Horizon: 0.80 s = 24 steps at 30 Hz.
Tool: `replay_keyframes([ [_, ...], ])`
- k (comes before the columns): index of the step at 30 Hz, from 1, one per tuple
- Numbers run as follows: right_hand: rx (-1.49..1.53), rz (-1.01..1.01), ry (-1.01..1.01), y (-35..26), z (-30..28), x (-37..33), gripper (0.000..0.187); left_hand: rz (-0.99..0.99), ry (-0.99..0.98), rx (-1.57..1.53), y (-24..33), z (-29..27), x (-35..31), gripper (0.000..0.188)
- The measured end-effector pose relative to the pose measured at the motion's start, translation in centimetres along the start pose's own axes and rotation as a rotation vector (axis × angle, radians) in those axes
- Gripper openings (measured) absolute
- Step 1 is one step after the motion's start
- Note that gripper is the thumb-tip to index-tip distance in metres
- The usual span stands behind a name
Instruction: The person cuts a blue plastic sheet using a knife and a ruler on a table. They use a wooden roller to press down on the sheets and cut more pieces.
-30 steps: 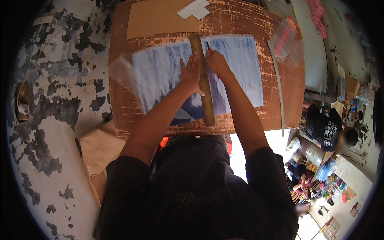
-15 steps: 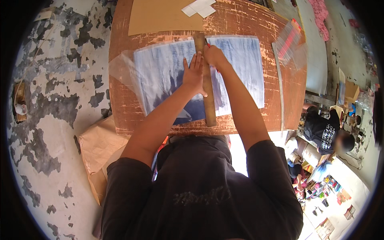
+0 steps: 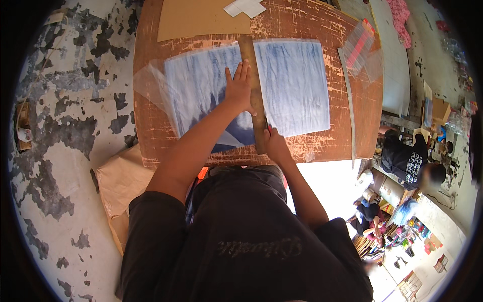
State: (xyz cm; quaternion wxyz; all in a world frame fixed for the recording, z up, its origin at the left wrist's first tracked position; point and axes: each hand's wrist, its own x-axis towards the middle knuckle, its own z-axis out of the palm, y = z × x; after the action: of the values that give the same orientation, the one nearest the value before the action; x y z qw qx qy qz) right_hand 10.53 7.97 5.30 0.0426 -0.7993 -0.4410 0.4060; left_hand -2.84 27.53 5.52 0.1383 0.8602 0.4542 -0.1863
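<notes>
A blue-and-white streaked sheet (image 3: 297, 85) lies on a scratched red-brown board (image 3: 151, 121). Across its middle runs a long, worn brownish ruler (image 3: 255, 83), nearly straight away from me. My left hand (image 3: 238, 91) rests flat with fingers spread, against the ruler's left side and over the sheet. Closed around a red-handled cutter knife (image 3: 269, 130), my right hand (image 3: 277, 147) is at the ruler's near end, on its right side. The knife's blade is too small to make out clearly.
Clear plastic film (image 3: 155, 85) sticks out on the left. Beyond the sheet are brown cardboard (image 3: 201, 21) and white paper pieces (image 3: 244, 7). A thin strip (image 3: 349, 95) and red-marked plastic (image 3: 358, 48) lie right. A person in black (image 3: 405, 158) works off to the right.
My right hand has drawn the cutter knife toward me along the ruler, from its far end to its near end. My left hand keeps its place on the ruler.
</notes>
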Motion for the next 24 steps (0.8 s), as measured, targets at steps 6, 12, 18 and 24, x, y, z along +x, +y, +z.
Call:
replay_keyframes([
  [6,0.047,0.039,-0.047,4.6,2.3,-5.5,0.046,0.007,-0.001,-0.006,-0.1,0.0,-0.1,0.171],
  [12,0.032,0.077,-0.081,5.8,2.1,-7.5,0.049,0.022,0.031,-0.014,-0.1,0.1,0.6,0.171],
  [18,-0.115,-0.039,-0.224,2.7,-4.7,-4.1,0.059,0.005,-0.020,0.033,-0.2,0.5,0.2,0.171],
  [24,0.003,-0.301,0.173,-6.2,-7.0,9.7,0.056,0.023,-0.019,0.014,-0.4,0.1,0.2,0.169],
])
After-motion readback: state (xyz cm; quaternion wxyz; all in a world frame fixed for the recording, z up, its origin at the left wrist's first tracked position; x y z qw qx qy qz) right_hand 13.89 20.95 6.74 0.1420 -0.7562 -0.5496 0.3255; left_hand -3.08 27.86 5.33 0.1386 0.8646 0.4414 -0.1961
